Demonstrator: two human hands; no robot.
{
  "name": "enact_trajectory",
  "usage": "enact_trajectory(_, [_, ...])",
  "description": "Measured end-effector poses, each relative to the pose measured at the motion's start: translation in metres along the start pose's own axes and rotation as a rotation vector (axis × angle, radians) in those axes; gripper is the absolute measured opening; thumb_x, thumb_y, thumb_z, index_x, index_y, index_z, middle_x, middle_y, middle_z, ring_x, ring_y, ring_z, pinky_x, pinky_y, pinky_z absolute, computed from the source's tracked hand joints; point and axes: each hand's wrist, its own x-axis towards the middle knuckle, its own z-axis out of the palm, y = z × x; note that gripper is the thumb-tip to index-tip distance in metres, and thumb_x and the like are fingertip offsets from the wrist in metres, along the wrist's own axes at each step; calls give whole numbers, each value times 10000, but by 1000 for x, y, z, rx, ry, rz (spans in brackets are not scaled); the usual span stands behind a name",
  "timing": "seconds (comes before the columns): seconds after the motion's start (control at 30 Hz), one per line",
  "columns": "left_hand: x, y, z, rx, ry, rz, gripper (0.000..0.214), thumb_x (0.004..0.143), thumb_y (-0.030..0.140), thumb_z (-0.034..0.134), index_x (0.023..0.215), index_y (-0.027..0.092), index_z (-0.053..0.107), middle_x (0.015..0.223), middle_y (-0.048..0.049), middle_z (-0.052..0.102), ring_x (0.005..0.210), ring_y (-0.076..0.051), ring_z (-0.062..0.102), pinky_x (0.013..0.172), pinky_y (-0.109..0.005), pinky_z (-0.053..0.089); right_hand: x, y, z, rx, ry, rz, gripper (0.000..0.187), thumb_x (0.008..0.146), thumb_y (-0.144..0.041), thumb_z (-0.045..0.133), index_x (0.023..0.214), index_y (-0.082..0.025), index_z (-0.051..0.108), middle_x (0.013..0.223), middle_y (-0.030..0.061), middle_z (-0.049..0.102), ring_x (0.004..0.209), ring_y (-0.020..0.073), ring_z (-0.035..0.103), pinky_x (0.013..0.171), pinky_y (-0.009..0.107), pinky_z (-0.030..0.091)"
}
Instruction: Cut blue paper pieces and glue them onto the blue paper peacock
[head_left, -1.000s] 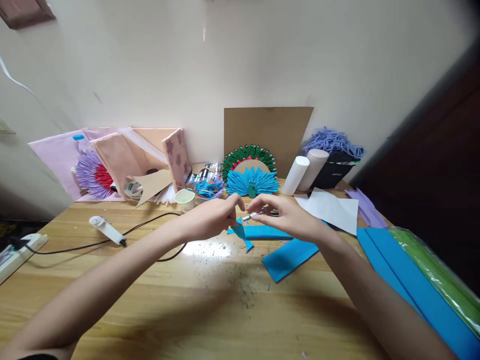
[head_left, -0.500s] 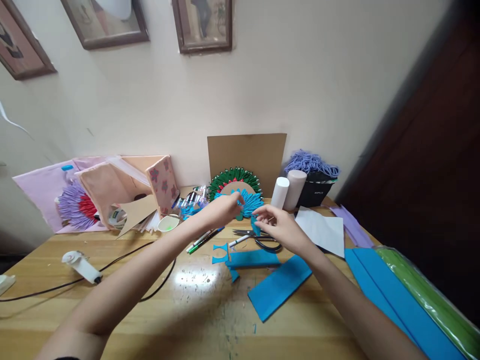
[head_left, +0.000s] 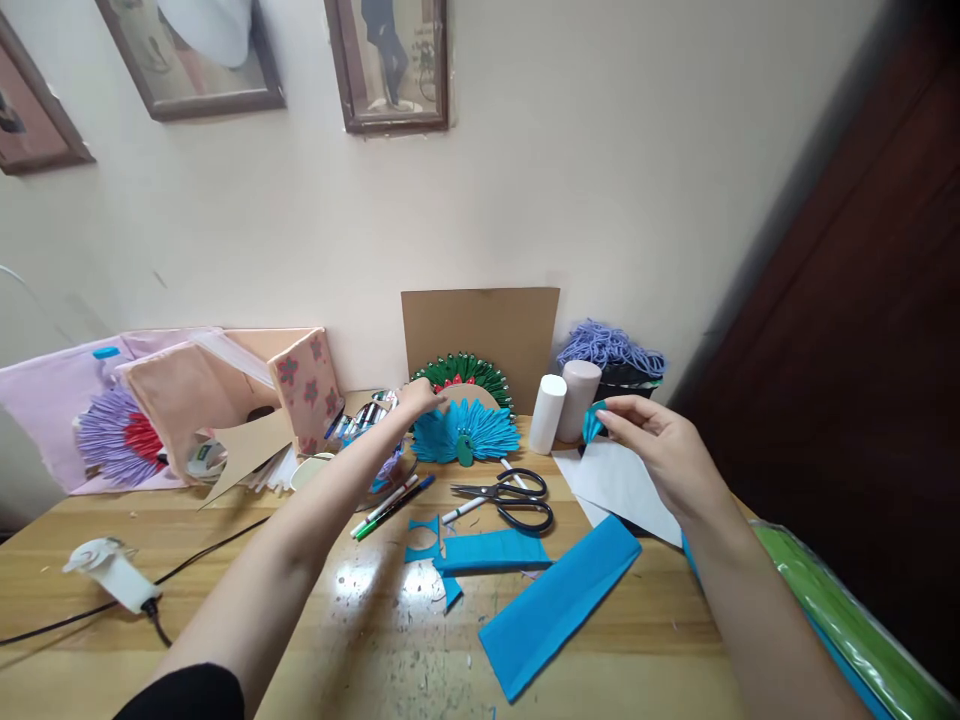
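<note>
At the back of the table stands a blue paper peacock-like craft (head_left: 491,435) with a dark green head piece (head_left: 465,450) and a green fan (head_left: 487,372) behind it. My left hand (head_left: 420,398) reaches to its upper left edge. Its fingers are bent together, and what they hold, if anything, is hidden. My right hand (head_left: 660,435) is raised over white paper (head_left: 626,485), pinching a small folded blue paper piece (head_left: 592,422) between thumb and fingers. Black-handled scissors (head_left: 502,492) lie in front of the craft.
Blue paper strips (head_left: 562,605) and cut scraps (head_left: 424,538) lie mid-table. Markers (head_left: 394,508) are left of the scissors. White rolls (head_left: 547,413) stand behind the paper. A glue gun (head_left: 112,575) with a black cord is at left, beside a pink box (head_left: 307,390).
My right hand has moved right and up, away from the craft, with the blue paper piece. My left hand has shifted left along the craft. The view has tilted up slightly.
</note>
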Motion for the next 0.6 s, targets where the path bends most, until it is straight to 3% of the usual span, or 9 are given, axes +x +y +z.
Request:
enact_trajectory(0.13, [6, -5, 3, 9, -18, 7, 208, 687, 377, 657, 704, 170, 658, 734, -51, 672, 816, -211, 623, 676, -250, 421, 3, 0, -4, 8, 38, -6, 291, 588, -391, 773, 764, -195, 652, 708, 0, 631, 626, 135, 579, 605, 259, 481])
enact_trajectory(0.43, [6, -2, 11, -58, -30, 18, 211, 650, 368, 649, 592, 166, 637, 631, -63, 651, 781, -226, 623, 648, -253, 419, 4, 0, -6, -35, 56, -42, 248, 621, -375, 750, 777, -207, 654, 763, 8, 648, 694, 155, 599, 649, 273, 493])
enact_trajectory(0.6, [5, -2, 8, -212, -80, 68, 216, 569, 307, 717, 473, 159, 591, 461, -11, 561, 592, -168, 577, 563, -232, 405, 2, 0, -7, -65, 31, -58, 241, 654, -387, 724, 797, -210, 645, 779, 23, 655, 699, 178, 613, 630, 298, 509])
